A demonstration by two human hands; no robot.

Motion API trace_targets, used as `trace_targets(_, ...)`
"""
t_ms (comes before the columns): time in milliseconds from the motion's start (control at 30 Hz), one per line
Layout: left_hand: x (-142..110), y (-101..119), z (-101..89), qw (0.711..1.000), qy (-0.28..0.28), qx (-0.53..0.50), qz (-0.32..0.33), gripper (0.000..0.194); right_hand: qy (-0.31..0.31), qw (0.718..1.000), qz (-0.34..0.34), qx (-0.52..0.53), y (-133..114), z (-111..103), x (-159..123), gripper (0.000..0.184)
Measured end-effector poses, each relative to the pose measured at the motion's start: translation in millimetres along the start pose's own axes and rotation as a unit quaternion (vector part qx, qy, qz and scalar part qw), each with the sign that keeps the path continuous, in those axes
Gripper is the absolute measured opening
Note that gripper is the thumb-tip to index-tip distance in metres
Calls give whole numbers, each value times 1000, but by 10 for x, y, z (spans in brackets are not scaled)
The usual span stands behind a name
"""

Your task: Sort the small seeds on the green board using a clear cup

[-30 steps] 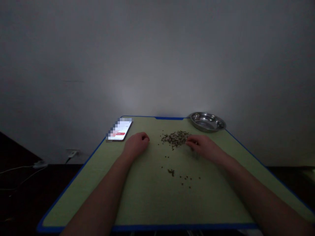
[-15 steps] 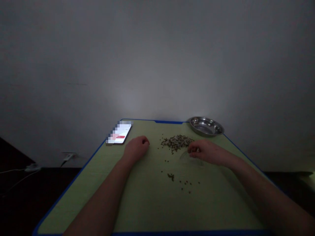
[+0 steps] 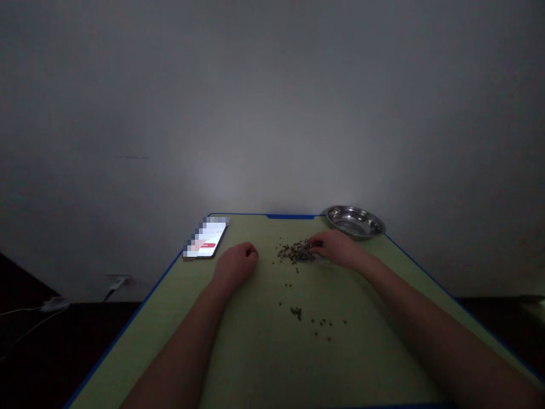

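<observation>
A loose pile of small dark brown, seed-like grains lies on the pale green table. My right hand is over the right side of the pile, fingers curled together and pinching a faint, see-through piece. Its kind is hard to make out in the dim light, and the hand covers part of the pile. To the left of the grains, my left hand rests on the table in a loose fist, apart from them, with nothing visible in it.
A shallow steel bowl stands at the back right corner. On the left edge lies a phone with its screen lit. Nearer me are a small clump of dark grains and several scattered ones. A wall rises behind the table.
My right hand has moved left and slightly away from me, onto the pile, taking the see-through piece with it. My left hand stays in place; the view has tilted slightly up.
</observation>
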State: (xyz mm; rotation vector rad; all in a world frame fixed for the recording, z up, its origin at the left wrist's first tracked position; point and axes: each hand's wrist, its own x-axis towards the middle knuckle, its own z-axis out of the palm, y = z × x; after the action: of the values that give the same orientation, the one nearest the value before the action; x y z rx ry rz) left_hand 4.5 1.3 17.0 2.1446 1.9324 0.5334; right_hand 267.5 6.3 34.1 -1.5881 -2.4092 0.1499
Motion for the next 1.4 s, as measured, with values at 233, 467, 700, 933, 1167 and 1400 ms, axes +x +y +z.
trace_targets(233, 4, -12, 2, 1000, 0, -3, 1, 25, 43, 998, 19, -38, 30, 31, 131, 21)
trace_targets(467, 1, -19, 8, 1000, 0, -10, -3, 25, 51, 998, 25, -33, 9, -30, 190, 19)
trace_targets(700, 18, -25, -14, 997, 48, -57, 17, 24, 83, 996, 22, -5, 132, -327, 233, 19)
trace_targets(933, 74, -102, 37, 973, 111, -200, -11, 32, 103, 993, 41, -32, 294, -355, 10, 13)
trace_targets(1167, 96, -93, 56, 974, 112, -196, 23, 31, 54, 991, 93, -76, 581, -377, -453, 11)
trace_targets(1400, 67, -63, 32, 985, 104, -131, 40, 25, 47, 977, 156, -134, 569, -343, -647, 15)
